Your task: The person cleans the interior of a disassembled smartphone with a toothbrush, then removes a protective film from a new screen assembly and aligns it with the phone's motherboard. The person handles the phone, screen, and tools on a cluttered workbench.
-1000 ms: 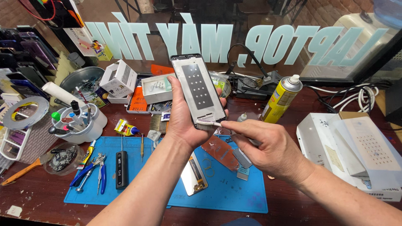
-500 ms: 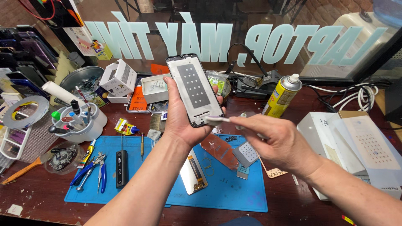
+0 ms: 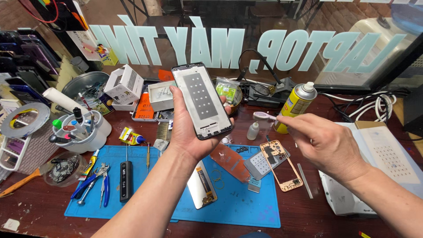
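1. Our left hand (image 3: 191,134) holds a phone screen assembly (image 3: 201,101) upright in front of us, inner side facing us. The thumb lies along its left edge and the fingertips (image 3: 227,107) wrap round the right edge, so the grip is on the two long sides only.

2. Our right hand (image 3: 328,143) is off to the right of the assembly, well apart from it. Its thumb and forefinger are pinched on a thin strip of clear film (image 3: 263,117) that sticks out leftward from the fingertips; the other fingers are curled in.

3. We judge the assembly to be light, thin and stiff but fragile: glass in front, a slim frame around it. It would likely crack if twisted or squeezed across the middle.

4. The long edges, where our left fingers already sit, look like the safe place to hold. The grey panel between thumb and fingertips is better left untouched.

5. The film looks limp and nearly weightless, likely to cling or curl, so a light pinch at one end suits it.

6. Below our left wrist, on the blue mat (image 3: 238,207), lies another phone part (image 3: 202,185). Under the right fingers lie a copper-coloured frame (image 3: 282,165) and a grey plate (image 3: 261,164).

7. Beyond the right fingertips stands a yellow spray can (image 3: 297,105).
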